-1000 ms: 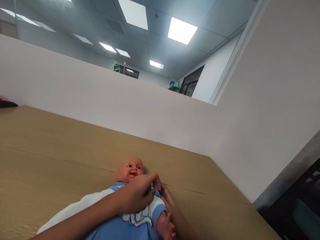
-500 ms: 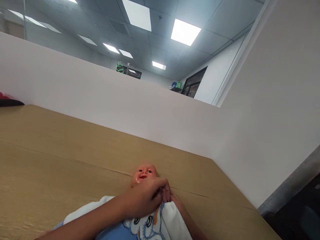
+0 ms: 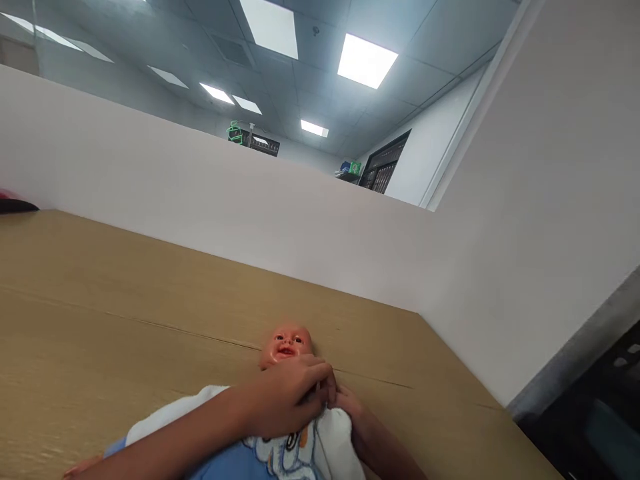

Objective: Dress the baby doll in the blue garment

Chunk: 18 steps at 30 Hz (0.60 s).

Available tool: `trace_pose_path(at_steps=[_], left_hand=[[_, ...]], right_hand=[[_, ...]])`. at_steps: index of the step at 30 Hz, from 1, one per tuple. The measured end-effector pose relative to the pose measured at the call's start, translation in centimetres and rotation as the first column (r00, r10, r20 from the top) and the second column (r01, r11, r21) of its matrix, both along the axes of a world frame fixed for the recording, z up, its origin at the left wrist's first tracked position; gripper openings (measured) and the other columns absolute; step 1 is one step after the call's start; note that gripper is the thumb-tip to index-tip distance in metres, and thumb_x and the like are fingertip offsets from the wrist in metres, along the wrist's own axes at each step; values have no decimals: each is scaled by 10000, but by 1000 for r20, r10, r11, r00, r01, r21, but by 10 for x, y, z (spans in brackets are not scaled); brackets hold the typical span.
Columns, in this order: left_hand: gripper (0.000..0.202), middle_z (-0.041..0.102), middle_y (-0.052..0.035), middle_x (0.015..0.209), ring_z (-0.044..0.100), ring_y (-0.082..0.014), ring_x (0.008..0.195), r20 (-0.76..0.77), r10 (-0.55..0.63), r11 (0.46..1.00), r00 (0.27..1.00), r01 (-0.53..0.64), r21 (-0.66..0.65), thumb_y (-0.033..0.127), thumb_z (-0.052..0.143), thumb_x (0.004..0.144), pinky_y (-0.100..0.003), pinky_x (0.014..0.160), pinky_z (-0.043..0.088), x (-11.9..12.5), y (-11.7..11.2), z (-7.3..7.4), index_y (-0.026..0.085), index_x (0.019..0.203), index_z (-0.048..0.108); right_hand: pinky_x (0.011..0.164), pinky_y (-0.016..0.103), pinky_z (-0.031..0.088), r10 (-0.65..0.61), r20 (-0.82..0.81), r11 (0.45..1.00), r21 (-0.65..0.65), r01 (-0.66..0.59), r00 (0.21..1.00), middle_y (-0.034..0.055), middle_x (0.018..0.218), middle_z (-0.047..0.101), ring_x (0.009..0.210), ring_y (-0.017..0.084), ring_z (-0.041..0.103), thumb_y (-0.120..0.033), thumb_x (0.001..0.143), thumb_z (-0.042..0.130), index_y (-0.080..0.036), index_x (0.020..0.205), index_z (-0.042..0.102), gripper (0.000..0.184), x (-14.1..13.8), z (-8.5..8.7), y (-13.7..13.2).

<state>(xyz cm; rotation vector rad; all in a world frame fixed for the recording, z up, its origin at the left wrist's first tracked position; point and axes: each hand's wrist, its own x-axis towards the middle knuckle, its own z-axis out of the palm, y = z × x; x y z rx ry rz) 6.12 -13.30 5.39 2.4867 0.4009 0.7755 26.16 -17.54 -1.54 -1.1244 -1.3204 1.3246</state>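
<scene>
A baby doll [image 3: 286, 344] lies on its back on the wooden table [image 3: 125, 300], head toward the white partition. It wears a blue and white garment [image 3: 280, 453] with a cartoon print. My left hand [image 3: 290, 397] reaches across the doll's chest, fingers pinched on the white fabric at the neck. My right hand [image 3: 353, 410] comes up from the lower right and grips the same fabric beside the left fingers. The doll's lower body is cut off by the frame's bottom edge.
A white partition [image 3: 225, 200] runs along the table's far edge and meets a white wall [image 3: 540, 200] at the right. A dark object [image 3: 15, 205] sits at the far left edge. Dark furniture [image 3: 600, 413] stands beyond the table's right edge.
The doll's head turned from facing left to facing up. Both hands gathered the white fabric at the neck; the doll's bare arm at the right is now covered by cloth.
</scene>
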Motion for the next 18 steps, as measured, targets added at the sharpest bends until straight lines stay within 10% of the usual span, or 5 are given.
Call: trace_pose_path(at_steps=[4,10,14,18], left_hand=[[157,706,-53,992,673,-211,940,-44,60,998,997,-59,25,94,514,952,-305,850,496,-8,12,-1,199,977,627],[175,681,-80,1073,654,-238,1013,-55,83,995,995,-80,55,245,522,1025,-339,915,479,-38,48,-5,205,1053,690],[260,680,-89,1166,633,-271,1125,-95,91,996,991,-88,33,406,624,1009,-353,991,465,-57,68,-7,244,1152,770],[291,705,-87,1152,637,-290,1139,-130,100,994,986,-95,45,383,707,939,-370,1009,470,-61,73,-5,242,1186,768]], right_hand=[[904,338,529,90,-232,988,-100,-115,969,25,957,773,944,231,715,-402,824,771,-223,1063,727,301,2,3,9],[1183,413,416,163,196,987,-25,-161,967,118,1513,605,1355,272,591,-463,809,856,-254,1554,467,866,9,15,-4],[986,378,536,134,573,981,40,-191,808,88,1453,658,1132,276,682,-265,807,804,-324,1593,453,862,22,47,-17],[655,277,516,203,455,978,-43,-206,867,58,1040,768,773,198,648,-335,856,747,-231,1390,679,549,40,77,-11]])
